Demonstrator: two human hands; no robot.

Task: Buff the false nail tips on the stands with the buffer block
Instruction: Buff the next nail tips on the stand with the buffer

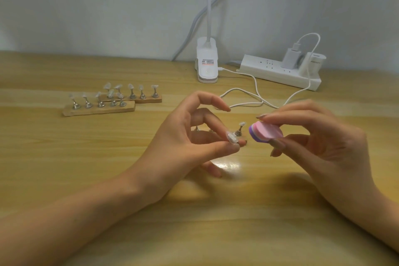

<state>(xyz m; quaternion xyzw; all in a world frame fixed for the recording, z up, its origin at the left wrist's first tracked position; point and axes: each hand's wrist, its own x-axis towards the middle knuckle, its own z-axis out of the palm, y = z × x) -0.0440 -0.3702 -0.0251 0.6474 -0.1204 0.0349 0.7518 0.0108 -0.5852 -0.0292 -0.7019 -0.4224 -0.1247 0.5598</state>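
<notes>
So the left hand pinches one nail tip face-up, lifted away from the stands, probably to steady it. The right hand clamps the buffer between thumb and fingers just beside it, not touching.

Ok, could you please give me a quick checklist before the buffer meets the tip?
1. Grip on tip by left hand: ok, pinched.
2. Grip on buffer by right hand: ok.
3. Contact of buffer and tip: not ok, a gap shows.
4. Room from the stand behind the tip: cannot tell, it looks close.
5. Room from the strips: ok, they lie apart to the left.
</notes>
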